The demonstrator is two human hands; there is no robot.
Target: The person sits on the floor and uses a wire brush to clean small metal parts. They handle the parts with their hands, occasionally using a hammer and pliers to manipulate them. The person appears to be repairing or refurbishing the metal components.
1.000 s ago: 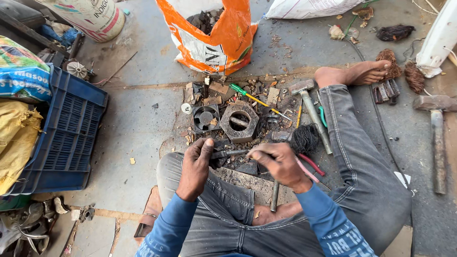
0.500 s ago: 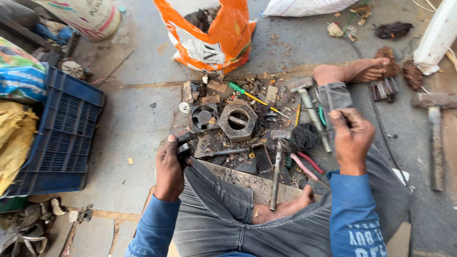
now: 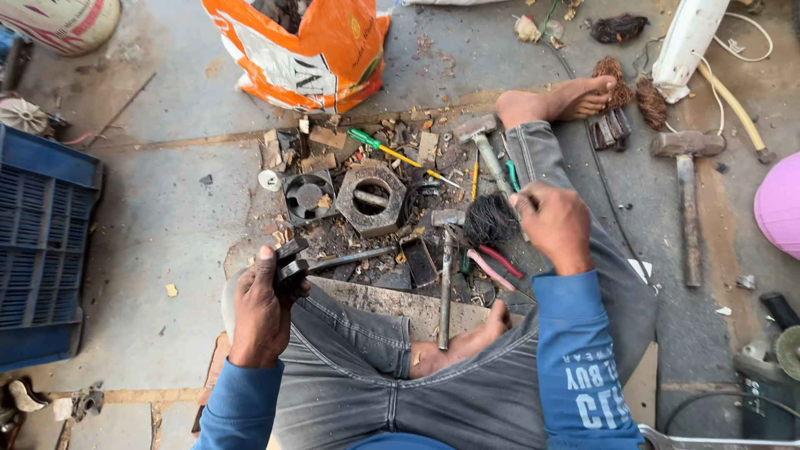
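Note:
My left hand point(image 3: 260, 310) is shut on a small black metal part point(image 3: 292, 262), held over my left knee at the edge of the scrap pile. My right hand point(image 3: 554, 223) is closed around the lower end of a grey hammer point(image 3: 482, 137), whose head lies near my right foot. A black tuft of wire point(image 3: 492, 218) sits just left of that hand. A hexagonal metal block point(image 3: 371, 198) and a small square fan point(image 3: 308, 197) lie in the pile between my hands.
A second hammer point(image 3: 446, 275) and red-handled pliers point(image 3: 497, 265) lie between my legs, with a green-yellow screwdriver point(image 3: 392, 152) behind. An orange sack point(image 3: 308, 50) stands at the back, a blue crate point(image 3: 42, 250) at left. A sledgehammer point(image 3: 685, 200) and grinder point(image 3: 771, 358) lie at right.
My hands have parted from the middle of the pile. The left drew back left with the black part; the right swung right and closed on the hammer's handle.

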